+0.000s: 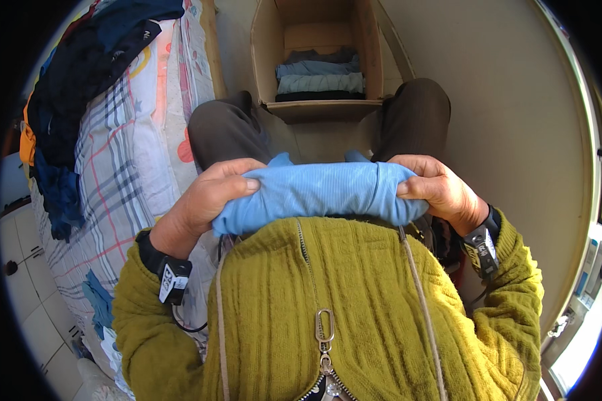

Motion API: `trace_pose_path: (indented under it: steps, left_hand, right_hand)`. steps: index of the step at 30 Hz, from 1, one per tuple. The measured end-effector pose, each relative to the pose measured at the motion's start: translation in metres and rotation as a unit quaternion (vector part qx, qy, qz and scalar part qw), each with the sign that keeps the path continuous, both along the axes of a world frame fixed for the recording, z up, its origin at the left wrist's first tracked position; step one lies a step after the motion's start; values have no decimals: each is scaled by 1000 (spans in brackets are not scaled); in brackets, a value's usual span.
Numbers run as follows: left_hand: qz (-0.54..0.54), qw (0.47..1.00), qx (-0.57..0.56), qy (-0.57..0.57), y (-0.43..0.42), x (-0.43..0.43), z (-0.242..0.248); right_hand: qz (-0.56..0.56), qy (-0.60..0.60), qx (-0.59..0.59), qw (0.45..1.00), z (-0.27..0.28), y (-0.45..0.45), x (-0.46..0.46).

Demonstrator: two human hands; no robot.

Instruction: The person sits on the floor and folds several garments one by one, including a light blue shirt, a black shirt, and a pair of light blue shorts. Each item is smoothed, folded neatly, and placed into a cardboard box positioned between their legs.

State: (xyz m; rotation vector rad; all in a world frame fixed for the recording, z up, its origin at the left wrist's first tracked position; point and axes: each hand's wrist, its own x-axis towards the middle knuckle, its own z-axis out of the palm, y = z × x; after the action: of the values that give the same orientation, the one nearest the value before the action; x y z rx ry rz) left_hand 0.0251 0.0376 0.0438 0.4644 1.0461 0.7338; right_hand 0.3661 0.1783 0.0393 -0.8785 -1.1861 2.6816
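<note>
A light blue ribbed garment (326,188), folded into a thick band, stretches across my lap close to the front of my mustard jacket. My left hand (215,193) grips its left end with the thumb on top. At the other end, my right hand (434,188) pinches the cloth, thumb above and fingers hidden beneath. Beyond my knees stands an open cardboard box (323,111). Inside it, several folded garments (321,82) are lined up in rows of grey, blue, pale green and black.
To the left is a bed with a plaid sheet (110,200). Dark clothes (65,95) lie heaped on it, and a teal cloth (98,301) hangs near its lower edge. A pale wall (501,125) rises on the right. My knees flank the box.
</note>
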Motion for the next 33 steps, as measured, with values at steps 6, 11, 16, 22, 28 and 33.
trace_pose_path:
  steps: [6,11,16,22,28,33]
  left_hand:
    - [-140,967,-10,214,-8,12,-25]
    - [-155,857,234,432,-15,15,-27]
    - [-160,779,457,398,-18,19,-20]
    - [-250,853,356,289,-20,-2,-21]
    - [-257,849,357,293,-17,-2,-31]
    - [-197,946,104,234,-2,0,-29]
  right_hand:
    - [66,-162,19,984,-3,-16,-8]
    - [173,-192,361,896,2,-19,-6]
    - [111,48,627,769,-6,-20,-7]
    - [160,97,543,819,-9,-9,3]
    - [204,36,512,833,-11,-7,-3]
    - [146,-100,376,909,-9,-6,-16]
